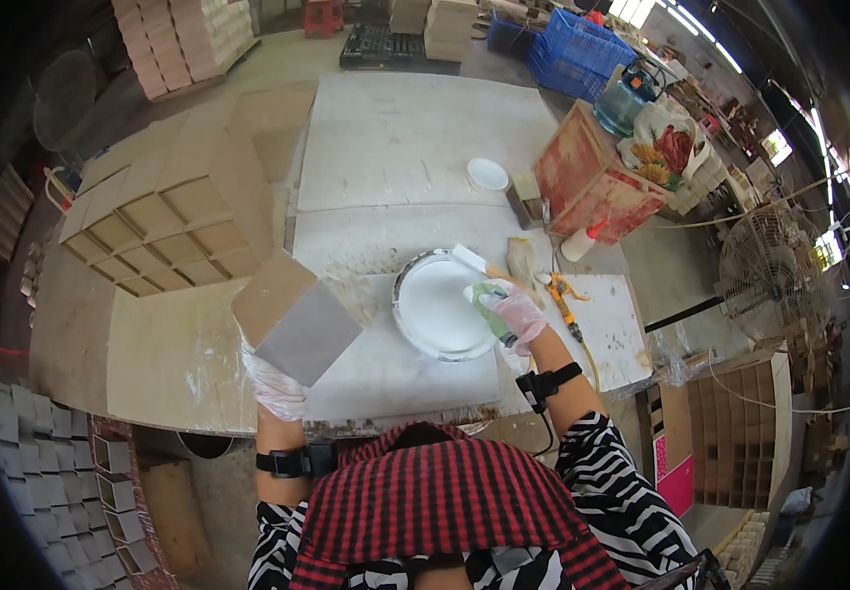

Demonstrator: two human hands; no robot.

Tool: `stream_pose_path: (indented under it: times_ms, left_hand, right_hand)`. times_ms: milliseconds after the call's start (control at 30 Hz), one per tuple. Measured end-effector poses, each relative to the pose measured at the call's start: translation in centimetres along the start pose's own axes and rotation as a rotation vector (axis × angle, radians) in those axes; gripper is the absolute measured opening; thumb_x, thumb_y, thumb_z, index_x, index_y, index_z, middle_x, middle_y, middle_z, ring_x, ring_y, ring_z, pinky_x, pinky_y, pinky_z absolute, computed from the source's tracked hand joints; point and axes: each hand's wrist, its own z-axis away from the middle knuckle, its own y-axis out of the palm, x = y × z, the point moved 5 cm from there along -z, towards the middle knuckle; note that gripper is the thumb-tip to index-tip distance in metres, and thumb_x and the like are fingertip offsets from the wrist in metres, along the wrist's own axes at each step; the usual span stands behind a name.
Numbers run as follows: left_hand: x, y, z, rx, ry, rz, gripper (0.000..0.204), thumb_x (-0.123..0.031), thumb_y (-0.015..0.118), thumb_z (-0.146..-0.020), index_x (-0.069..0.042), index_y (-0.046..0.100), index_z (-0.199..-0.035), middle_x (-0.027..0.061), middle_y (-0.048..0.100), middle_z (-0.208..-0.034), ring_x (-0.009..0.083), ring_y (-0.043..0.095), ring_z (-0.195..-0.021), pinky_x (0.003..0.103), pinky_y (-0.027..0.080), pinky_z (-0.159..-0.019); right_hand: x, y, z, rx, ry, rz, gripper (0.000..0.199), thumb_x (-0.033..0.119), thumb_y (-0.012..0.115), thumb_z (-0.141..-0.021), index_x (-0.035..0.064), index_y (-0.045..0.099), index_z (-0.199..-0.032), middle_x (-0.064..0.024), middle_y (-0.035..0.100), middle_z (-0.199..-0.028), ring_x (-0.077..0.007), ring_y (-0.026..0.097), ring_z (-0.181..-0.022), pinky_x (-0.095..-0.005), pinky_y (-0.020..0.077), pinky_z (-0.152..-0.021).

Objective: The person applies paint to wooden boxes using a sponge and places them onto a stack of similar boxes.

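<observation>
My left hand (275,387), in a thin clear glove, grips a small box (313,334) by its lower left side; one face is grey, another brown. My right hand (515,317) wears a similar glove with green showing at the fingers. It is closed around the handle of a brush (471,260) whose white-coated head points up and left. The brush head lies over the far right rim of a round tub (397,307) filled with white liquid. The tub stands on the worktable (395,236), between my two hands.
Stacked brown boxes (164,216) stand at the left of the table. On the right are a yellow-orange tool (564,298) with a cord, a white bottle (582,241) with a red tip, a white bowl (488,174) and a red-stained crate (597,172). A fan (764,264) stands beyond.
</observation>
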Motion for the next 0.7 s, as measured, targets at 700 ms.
stream_pose_path:
  times_ms: [700]
  left_hand:
    - [-2.0, 7.9, 0.1, 0.292, -0.456, 0.086, 0.075, -0.066, 0.021, -0.087, -0.006, 0.04, -0.127, 0.0114, 0.051, -0.12, 0.0244, 0.051, -0.108, 0.038, 0.045, -0.09]
  right_hand:
    - [15.7, 10.9, 11.0, -0.208, -1.063, 0.849, 0.043, 0.014, 0.068, -0.07, 0.0205, 0.058, -0.111, -0.012, 0.06, -0.089, -0.0243, 0.06, -0.084, -0.033, 0.0492, -0.07]
